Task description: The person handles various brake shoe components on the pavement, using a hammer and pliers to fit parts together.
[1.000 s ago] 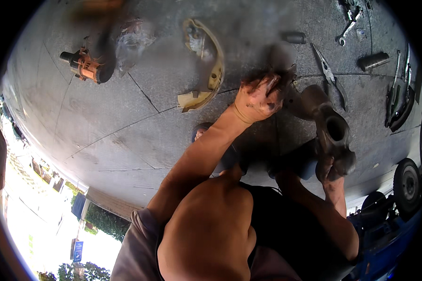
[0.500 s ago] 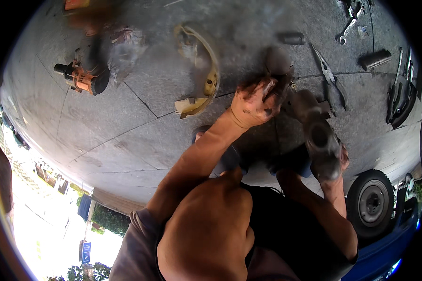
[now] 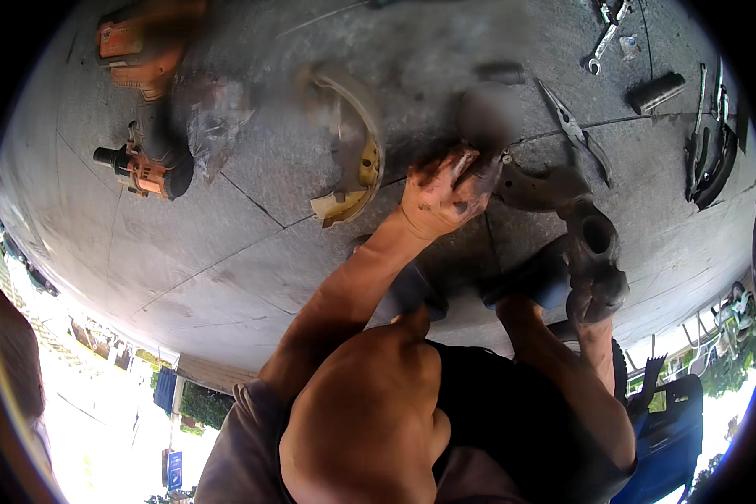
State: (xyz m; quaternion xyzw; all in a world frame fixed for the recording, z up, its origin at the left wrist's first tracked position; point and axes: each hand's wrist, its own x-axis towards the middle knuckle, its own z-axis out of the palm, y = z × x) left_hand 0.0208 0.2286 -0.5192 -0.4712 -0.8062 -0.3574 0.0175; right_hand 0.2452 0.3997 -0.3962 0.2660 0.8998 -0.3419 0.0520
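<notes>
A dark, greasy cast-metal part [image 3: 596, 265] with a round hole spans between my hands. My left hand [image 3: 445, 189] has its blackened fingers closed on the upper end, beside a rounded piece [image 3: 485, 113] blurred by a smudge in the picture. My right hand [image 3: 595, 332] grips the lower end, its fingers mostly hidden behind the metal. Just left of my left hand lies a curved yellowish metal piece [image 3: 366, 168]. Pliers [image 3: 580, 134] and a dark cylinder [image 3: 657, 92] lie beyond the held part.
An orange-and-black power tool [image 3: 139, 63], an orange-and-black part [image 3: 147, 172] and crumpled plastic [image 3: 214, 118] lie on the left of the paved floor [image 3: 185, 252]. Wrenches [image 3: 605, 38] and more tools [image 3: 706, 160] are at right. My feet [image 3: 525, 281] are below the part.
The part's right end swung leftward, then back right, still in my hands. The view has shifted, with floor items appearing lower at left and more of the orange tool showing.
</notes>
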